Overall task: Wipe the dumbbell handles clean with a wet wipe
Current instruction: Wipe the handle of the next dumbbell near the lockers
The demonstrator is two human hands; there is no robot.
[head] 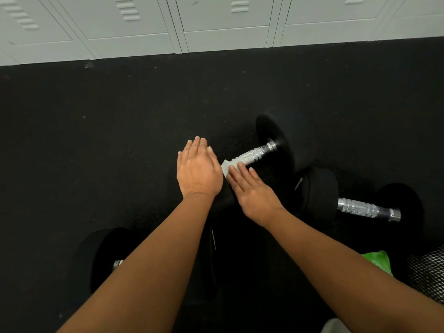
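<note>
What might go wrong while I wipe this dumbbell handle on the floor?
1. The right hand only presses the wipe with flat fingers, so it may slip off the handle.
2. The dumbbell has round heads and could roll under the push toward the second dumbbell close by, pinching fingers.

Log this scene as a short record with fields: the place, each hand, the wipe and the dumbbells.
place: black rubber floor in front of pale grey metal lockers
left hand: flat, fingers straight, beside the wipe; contact unclear
right hand: straight fingers pressing the white wet wipe
wipe: at the near end of the middle dumbbell's knurled chrome handle
other dumbbells: right black dumbbell, chrome handle bare; lower-left black dumbbell, partly behind the forearm
clutter: green packet, lower right
</note>
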